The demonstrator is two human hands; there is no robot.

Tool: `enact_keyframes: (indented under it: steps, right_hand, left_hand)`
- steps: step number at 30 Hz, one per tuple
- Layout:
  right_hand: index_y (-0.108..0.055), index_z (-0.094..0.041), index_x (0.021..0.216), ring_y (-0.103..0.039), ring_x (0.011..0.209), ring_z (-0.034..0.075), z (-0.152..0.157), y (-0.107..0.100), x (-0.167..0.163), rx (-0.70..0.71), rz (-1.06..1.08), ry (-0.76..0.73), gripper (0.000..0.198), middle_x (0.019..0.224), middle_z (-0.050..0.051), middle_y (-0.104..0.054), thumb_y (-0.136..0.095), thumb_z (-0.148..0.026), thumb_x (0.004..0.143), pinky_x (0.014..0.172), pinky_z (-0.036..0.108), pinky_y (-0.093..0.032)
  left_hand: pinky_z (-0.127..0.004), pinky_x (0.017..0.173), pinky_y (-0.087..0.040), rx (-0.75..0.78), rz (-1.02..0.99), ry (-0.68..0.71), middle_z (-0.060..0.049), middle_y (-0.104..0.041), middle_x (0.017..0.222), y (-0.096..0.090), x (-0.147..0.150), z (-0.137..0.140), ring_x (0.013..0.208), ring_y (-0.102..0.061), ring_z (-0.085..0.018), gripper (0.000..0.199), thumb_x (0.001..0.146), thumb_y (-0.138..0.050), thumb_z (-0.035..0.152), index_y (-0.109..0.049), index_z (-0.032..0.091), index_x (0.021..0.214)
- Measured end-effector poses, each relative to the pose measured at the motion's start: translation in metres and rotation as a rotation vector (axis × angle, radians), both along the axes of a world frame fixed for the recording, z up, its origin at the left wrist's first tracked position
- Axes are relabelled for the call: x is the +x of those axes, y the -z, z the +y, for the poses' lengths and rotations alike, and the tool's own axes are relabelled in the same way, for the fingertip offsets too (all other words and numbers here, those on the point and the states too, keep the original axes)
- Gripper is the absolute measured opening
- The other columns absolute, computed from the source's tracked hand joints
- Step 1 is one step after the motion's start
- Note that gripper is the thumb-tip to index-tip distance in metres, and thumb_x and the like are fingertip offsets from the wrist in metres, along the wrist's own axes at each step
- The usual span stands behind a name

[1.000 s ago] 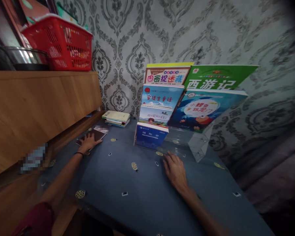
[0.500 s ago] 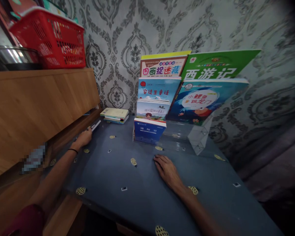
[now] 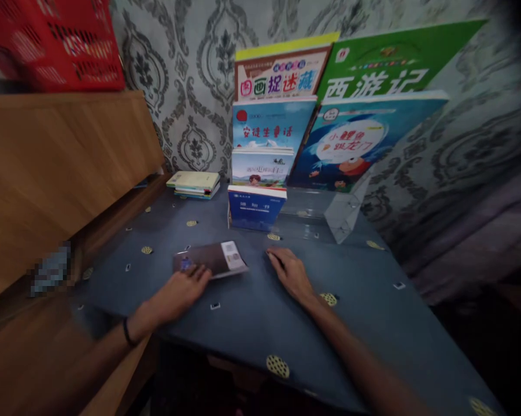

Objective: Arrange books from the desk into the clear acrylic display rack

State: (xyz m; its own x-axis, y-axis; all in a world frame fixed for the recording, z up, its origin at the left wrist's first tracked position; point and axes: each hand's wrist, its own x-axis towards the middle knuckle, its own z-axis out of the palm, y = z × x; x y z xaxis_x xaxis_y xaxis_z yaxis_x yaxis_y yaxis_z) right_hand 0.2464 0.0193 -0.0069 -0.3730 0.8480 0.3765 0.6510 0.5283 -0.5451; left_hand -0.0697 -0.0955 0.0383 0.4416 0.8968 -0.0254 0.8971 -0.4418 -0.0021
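Observation:
My left hand grips the near-left edge of a thin book with a dark brown cover and a white label at its right end. The fingers lie over the cover; the thumb is hidden. My right hand rests on the table with its fingers loosely bent and nothing in them. Just beyond the hands, a clear acrylic book stand holds several upright books. The blue book in its lowest front row is nearest to both hands.
A small stack of books lies at the table's back left. The table has a blue cloth with pineapple prints. A wooden cabinet stands at the left, bearing a red basket. Patterned wallpaper is behind.
My left hand has moved right and nearer, bringing the brown book from the table's left edge to in front of the stand. My right hand stays on the table, its fingers more bent. The view has tilted down.

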Motion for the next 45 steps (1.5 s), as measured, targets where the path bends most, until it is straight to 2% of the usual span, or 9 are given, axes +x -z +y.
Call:
enact_keyframes:
  steps: [3, 5, 10, 15, 21, 27, 34, 39, 45]
  right_hand:
    - [-0.070, -0.017, 0.119, -0.065, 0.113, 0.025, -0.006, -0.011, -0.001, -0.028, 0.055, 0.100, 0.039, 0.117, 0.012, -0.073, -0.036, -0.029, 0.102, 0.099, 0.041, -0.051]
    - [-0.070, -0.018, 0.119, -0.064, 0.115, 0.025, -0.015, -0.019, -0.010, -0.017, 0.059, 0.083, 0.040, 0.118, 0.012, -0.073, -0.035, -0.029, 0.103, 0.103, 0.043, -0.049]
    - [-0.057, -0.018, 0.140, -0.050, 0.137, 0.023, -0.057, -0.027, -0.067, -0.083, 0.018, -0.271, 0.047, 0.146, 0.012, -0.057, -0.034, -0.039, 0.105, 0.116, 0.045, -0.040]
    - [-0.033, -0.012, 0.157, -0.025, 0.153, 0.025, -0.074, -0.015, -0.102, -0.181, -0.014, -0.344, 0.067, 0.162, 0.018, -0.035, -0.030, -0.054, 0.105, 0.123, 0.049, -0.028]
    - [-0.038, -0.001, 0.152, -0.028, 0.152, 0.031, -0.061, -0.006, -0.066, -0.134, -0.205, -0.172, 0.074, 0.159, 0.025, -0.035, -0.035, -0.056, 0.103, 0.123, 0.052, -0.026]
    - [-0.043, -0.007, 0.150, -0.028, 0.152, 0.029, -0.066, -0.003, -0.028, -0.079, -0.354, -0.008, 0.063, 0.158, 0.021, -0.039, -0.038, -0.048, 0.104, 0.123, 0.054, -0.024]
    - [-0.042, -0.006, 0.151, -0.026, 0.152, 0.029, -0.070, -0.007, -0.026, -0.089, -0.412, 0.011, 0.064, 0.160, 0.019, -0.037, -0.038, -0.048, 0.103, 0.122, 0.055, -0.027]
    - [-0.044, -0.011, 0.151, -0.031, 0.151, 0.029, -0.068, 0.000, -0.024, -0.052, -0.390, 0.019, 0.062, 0.158, 0.017, -0.041, -0.041, -0.048, 0.102, 0.121, 0.054, -0.031]
    - [-0.045, -0.015, 0.151, -0.036, 0.149, 0.029, -0.067, 0.007, -0.022, 0.006, -0.352, 0.038, 0.060, 0.157, 0.015, -0.044, -0.044, -0.048, 0.102, 0.121, 0.053, -0.032]
  left_hand:
    - [-0.048, 0.115, -0.039, 0.113, -0.022, 0.187, -0.013, -0.049, 0.154, 0.022, 0.048, -0.030, 0.146, -0.040, -0.030, 0.047, 0.097, -0.047, 0.017, -0.045, 0.023, 0.143]
    - [-0.048, 0.117, -0.037, 0.125, -0.098, 0.235, -0.009, -0.050, 0.154, 0.026, 0.063, -0.033, 0.148, -0.037, -0.029, 0.043, 0.100, -0.047, 0.027, -0.046, 0.026, 0.144]
    - [-0.045, 0.110, -0.046, 0.043, -0.265, 0.127, -0.009, -0.065, 0.136, 0.023, 0.059, -0.003, 0.131, -0.057, -0.024, 0.036, 0.103, -0.039, 0.027, -0.057, 0.023, 0.133]
    - [-0.053, 0.119, -0.032, 0.062, -0.234, 0.118, -0.015, -0.046, 0.155, 0.034, 0.048, 0.018, 0.145, -0.041, -0.028, 0.056, 0.098, -0.043, 0.023, -0.037, 0.019, 0.153]
    - [-0.049, 0.121, -0.031, 0.123, -0.264, 0.096, -0.013, -0.042, 0.158, 0.044, 0.048, 0.015, 0.150, -0.035, -0.023, 0.052, 0.104, -0.034, 0.031, -0.033, 0.020, 0.155]
    - [-0.048, 0.120, -0.032, 0.133, -0.220, 0.094, -0.012, -0.042, 0.159, 0.041, 0.051, 0.015, 0.149, -0.035, -0.024, 0.051, 0.106, -0.030, 0.038, -0.039, 0.018, 0.152]
    - [-0.053, 0.121, -0.030, 0.092, -0.190, 0.059, -0.015, -0.039, 0.160, 0.041, 0.052, 0.039, 0.150, -0.033, -0.026, 0.062, 0.104, -0.029, 0.053, -0.036, 0.017, 0.154]
    - [-0.058, 0.118, -0.032, 0.077, -0.197, -0.017, -0.013, -0.041, 0.159, 0.050, 0.043, 0.066, 0.152, -0.029, -0.027, 0.056, 0.105, -0.027, 0.047, -0.037, 0.022, 0.154]
    - [-0.069, 0.114, -0.032, 0.313, -0.158, -0.026, -0.016, -0.049, 0.153, 0.061, 0.055, 0.061, 0.145, -0.041, -0.033, 0.056, 0.104, -0.034, 0.049, -0.046, 0.019, 0.150]
